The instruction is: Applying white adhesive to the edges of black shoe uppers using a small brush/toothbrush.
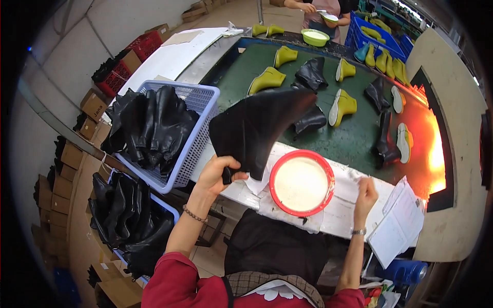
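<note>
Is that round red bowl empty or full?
Not empty: creamy white stuff reaches side to side inside the round red bowl. How deep, I cannot tell.

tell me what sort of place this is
Likely a shoe factory: the left hand holds a black boot, yellow-green shoes are spread over a green surface beside a glowing opening, and a blue basket holds what look like more black boots.

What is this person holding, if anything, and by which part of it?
The left grip holds a black, tall-shafted, leather-like boot by its near, lower edge. Whether the right grip pinches anything cannot be told.
</note>
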Tool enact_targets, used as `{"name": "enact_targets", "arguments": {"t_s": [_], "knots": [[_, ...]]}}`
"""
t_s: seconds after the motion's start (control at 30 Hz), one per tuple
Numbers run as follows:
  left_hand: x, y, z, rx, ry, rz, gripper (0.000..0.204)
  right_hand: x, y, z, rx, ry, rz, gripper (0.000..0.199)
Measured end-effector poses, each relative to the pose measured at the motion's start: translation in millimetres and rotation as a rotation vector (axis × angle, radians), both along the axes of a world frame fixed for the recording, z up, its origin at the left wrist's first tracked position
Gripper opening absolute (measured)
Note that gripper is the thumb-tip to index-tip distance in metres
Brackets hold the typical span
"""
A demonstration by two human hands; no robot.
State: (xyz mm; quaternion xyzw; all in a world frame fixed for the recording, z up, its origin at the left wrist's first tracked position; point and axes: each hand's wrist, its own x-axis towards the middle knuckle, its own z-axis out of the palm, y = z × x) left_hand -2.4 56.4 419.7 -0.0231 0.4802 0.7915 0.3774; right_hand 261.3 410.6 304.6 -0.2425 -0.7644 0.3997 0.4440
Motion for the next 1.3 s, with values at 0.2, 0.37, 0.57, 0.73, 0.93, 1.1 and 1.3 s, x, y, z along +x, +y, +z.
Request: {"name": "enact_targets", "arguments": {"t_s": [0.2,0.37,0.57,0.73,0.93,1.1,1.3], "knots": [[-115.2,43.9,-7.3,0.27,0.005,0.263,0.018,-20.8,-43.7,-34.0,0.102,-0.176,-0.03,0.016],[-240.9,113.4,-14.3,0.25,0.125,0.315,0.022,-16.7,-41.8,-28.7,0.061,-0.208,-0.089,0.016],[-351.8,172.2,-65.5,0.186,0.245,0.462,0.02,-12.8,-44.9,-33.2,0.059,-0.283,-0.085,0.016],[-406.3,218.3,-106.6,0.093,0.168,0.618,0.057,-17.5,-47.8,-16.8,0.067,-0.335,-0.083,0.029],[-471.9,186.7,-153.3,-0.003,0.257,0.589,0.097,-32.0,-48.0,-17.7,0.073,-0.334,-0.024,0.031],[-423.5,252.3,-140.1,-1.006,0.635,0.486,0.092,-8.2,-39.4,-29.0,0.057,-0.407,-0.009,0.033],[-328.9,222.2,-78.5,-0.584,1.144,0.68,0.058,-13.0,-38.0,-59.9,0.059,-0.346,-0.042,0.036]]}}
